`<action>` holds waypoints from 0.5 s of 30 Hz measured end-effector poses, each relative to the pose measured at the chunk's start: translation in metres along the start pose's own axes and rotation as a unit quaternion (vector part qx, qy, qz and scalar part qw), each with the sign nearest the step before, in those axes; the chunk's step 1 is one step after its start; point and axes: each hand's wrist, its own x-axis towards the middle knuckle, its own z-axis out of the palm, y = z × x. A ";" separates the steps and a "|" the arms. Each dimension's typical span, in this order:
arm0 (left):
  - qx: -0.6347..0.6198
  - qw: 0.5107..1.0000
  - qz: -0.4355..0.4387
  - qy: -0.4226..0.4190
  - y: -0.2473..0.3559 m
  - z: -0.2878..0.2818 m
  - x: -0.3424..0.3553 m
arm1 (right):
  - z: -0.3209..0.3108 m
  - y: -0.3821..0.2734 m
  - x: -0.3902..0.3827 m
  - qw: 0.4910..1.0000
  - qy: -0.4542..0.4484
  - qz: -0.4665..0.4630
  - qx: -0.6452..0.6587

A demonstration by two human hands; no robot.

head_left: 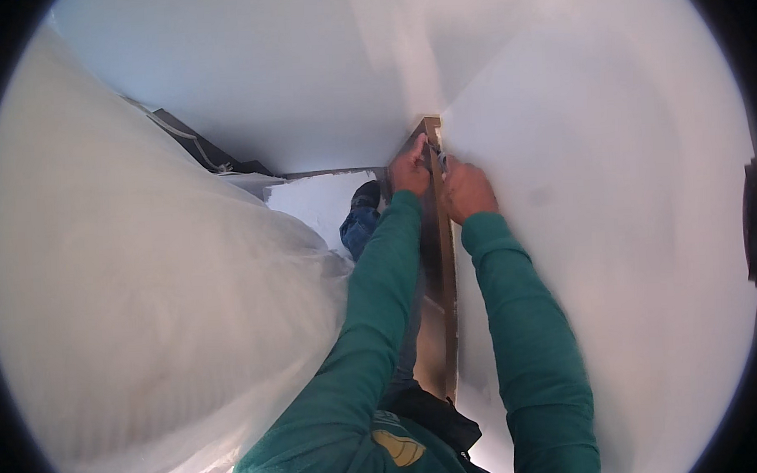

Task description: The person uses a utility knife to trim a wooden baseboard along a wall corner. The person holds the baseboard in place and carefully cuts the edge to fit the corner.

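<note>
My left hand (410, 169) rests against the left side of a narrow brown wooden board (431, 203), near its far end. One of its fingers is stretched out along the board; the others are partly hidden. Just right of the board, my right hand (470, 190) is closed around a small hand tool (442, 157). Only a greyish bit of this tool shows at the board's edge, too little to tell its kind. The board runs from the far corner back toward my body, along the right-hand white wall (610, 195).
Translucent plastic sheeting (171, 277) covers a large bulk on the left. A pale cable (179, 131) lies on a dark thing behind it. My dark shoe (365, 194) is on a white patch of floor (315, 201). A dark object (753, 223) shows at the far right.
</note>
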 end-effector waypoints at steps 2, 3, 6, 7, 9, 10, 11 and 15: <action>0.005 0.998 -0.051 -0.047 0.002 -0.003 -0.001 | 0.004 0.004 0.002 1.000 0.004 -0.006 -0.015; 0.004 0.996 -0.061 -0.061 0.003 -0.003 0.000 | 0.005 0.006 0.005 1.000 0.004 -0.013 -0.020; -0.031 0.998 -0.002 -0.046 0.000 -0.002 0.001 | 0.001 0.007 0.016 0.999 -0.001 -0.029 -0.032; -0.049 0.998 0.033 -0.029 -0.004 -0.001 0.002 | -0.005 0.003 0.020 0.999 -0.004 -0.035 -0.036; -0.026 0.998 0.021 -0.048 -0.007 0.000 -0.001 | -0.021 -0.002 0.026 0.998 -0.030 -0.027 -0.037; -0.015 0.998 0.019 -0.059 -0.007 0.001 0.001 | -0.028 -0.004 0.033 0.998 -0.040 -0.022 -0.037; -0.033 0.997 0.019 -0.066 -0.007 0.002 0.004 | -0.032 -0.003 0.041 0.997 -0.042 -0.044 -0.056; -0.051 0.995 0.007 -0.082 -0.015 0.002 0.010 | -0.054 -0.015 0.068 0.992 -0.066 -0.067 -0.086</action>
